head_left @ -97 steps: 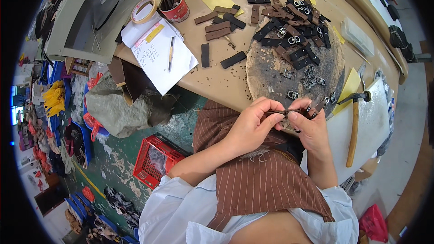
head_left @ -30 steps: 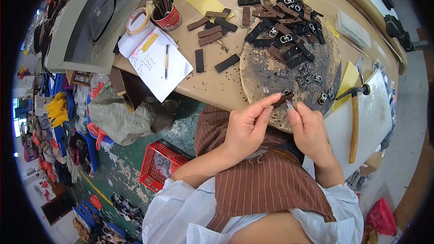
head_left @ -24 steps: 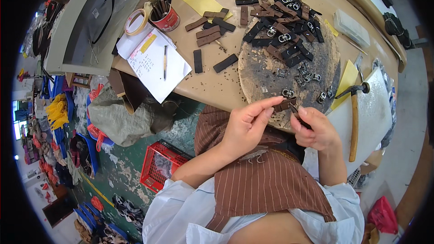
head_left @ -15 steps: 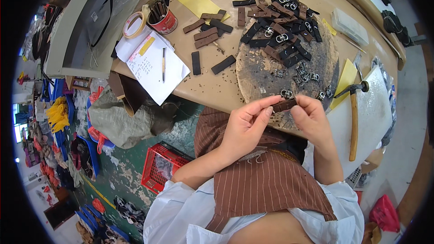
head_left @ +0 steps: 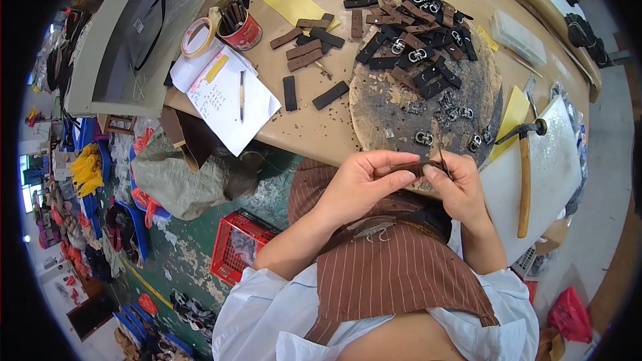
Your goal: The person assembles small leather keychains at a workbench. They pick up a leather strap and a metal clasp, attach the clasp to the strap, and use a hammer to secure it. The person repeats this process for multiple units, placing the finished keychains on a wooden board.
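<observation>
Just over the near edge of a worn round board point(head_left: 374, 113), both my hands are closed on a small dark brown leather strap point(head_left: 409, 168). My left hand point(head_left: 364, 184) pinches one end between thumb and fingers. The other end is in the grip of my right hand point(head_left: 461, 187), where a thin dark strip sticks up between the fingers. Fingers cover much of the strap. Beyond the hands, several loose metal clasps point(head_left: 424, 138) lie on the board. Farther back is a heap of black and brown straps point(head_left: 421, 40), some with metal clasps.
A wooden-handled hammer point(head_left: 524, 180) lies at the right on a white slab point(head_left: 558, 160). A notebook point(head_left: 231, 103) with a pen, a tape roll point(head_left: 198, 37) and a red tin point(head_left: 249, 32) are at the left. A red crate point(head_left: 227, 254) stands on the floor.
The strap has turned in my fingers, from its flat face showing to a more edge-on view. My hands have come slightly nearer to me. A dark strip now sticks up at my right hand.
</observation>
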Motion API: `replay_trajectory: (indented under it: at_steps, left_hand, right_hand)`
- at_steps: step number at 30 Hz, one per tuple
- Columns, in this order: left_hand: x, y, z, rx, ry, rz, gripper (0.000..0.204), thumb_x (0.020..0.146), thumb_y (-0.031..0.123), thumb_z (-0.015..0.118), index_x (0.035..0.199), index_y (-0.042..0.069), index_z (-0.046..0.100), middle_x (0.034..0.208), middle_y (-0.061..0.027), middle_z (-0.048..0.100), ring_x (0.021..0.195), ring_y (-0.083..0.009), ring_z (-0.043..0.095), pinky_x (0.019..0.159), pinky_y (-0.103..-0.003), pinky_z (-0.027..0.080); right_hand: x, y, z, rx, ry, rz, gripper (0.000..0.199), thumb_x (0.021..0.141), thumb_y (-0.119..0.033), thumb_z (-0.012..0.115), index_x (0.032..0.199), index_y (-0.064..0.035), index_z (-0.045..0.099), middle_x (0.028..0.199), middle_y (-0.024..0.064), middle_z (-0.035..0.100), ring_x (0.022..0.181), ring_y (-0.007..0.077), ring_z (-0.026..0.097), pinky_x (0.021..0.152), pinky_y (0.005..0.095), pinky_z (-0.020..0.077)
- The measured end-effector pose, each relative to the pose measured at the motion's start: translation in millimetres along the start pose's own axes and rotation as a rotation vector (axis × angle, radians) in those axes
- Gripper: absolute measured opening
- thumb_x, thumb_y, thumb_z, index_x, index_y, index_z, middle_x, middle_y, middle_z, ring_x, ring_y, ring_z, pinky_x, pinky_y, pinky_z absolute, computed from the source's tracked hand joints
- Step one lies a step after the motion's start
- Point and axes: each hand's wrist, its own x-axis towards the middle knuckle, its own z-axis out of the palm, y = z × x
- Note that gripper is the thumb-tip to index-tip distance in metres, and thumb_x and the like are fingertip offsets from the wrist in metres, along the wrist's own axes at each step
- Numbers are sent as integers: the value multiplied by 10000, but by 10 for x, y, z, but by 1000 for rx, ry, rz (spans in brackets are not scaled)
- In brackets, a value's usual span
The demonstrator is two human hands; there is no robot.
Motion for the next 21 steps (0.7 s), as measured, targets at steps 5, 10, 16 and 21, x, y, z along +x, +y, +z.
replay_trajectory:
  at_steps: [5,10,16,21]
  left_hand:
    - [12,-42,-8,49,39,16,281,835,-15,575,1115,-32,555,999,-103,627,894,-111,600,786,-220,490]
    - [66,-99,44,188,145,117,261,842,-2,567,1097,-52,555,998,-101,628,891,-114,602,793,-229,486]
    - [680,341,-134,567,334,499,307,811,98,625,1089,-19,570,1065,-159,599,871,-208,625,779,-288,481]
    - [928,327,-71,1195,498,574,280,719,184,702,938,39,605,961,-142,584,865,-308,583,764,-386,459]
  right_hand:
    - [8,-136,23,-110,-19,11,178,791,-47,552,636,14,489,498,57,421,468,61,379,433,253,305]
    - [-11,-22,65,-138,54,32,107,823,-65,564,745,5,539,538,16,431,502,48,380,448,232,305]
    - [-58,-77,-10,163,194,126,165,887,-92,536,1029,-8,551,625,-98,390,548,-13,320,480,164,245]
    - [-125,-42,-89,127,147,137,162,897,-109,527,1016,-8,571,652,-102,407,570,-15,314,497,159,245]
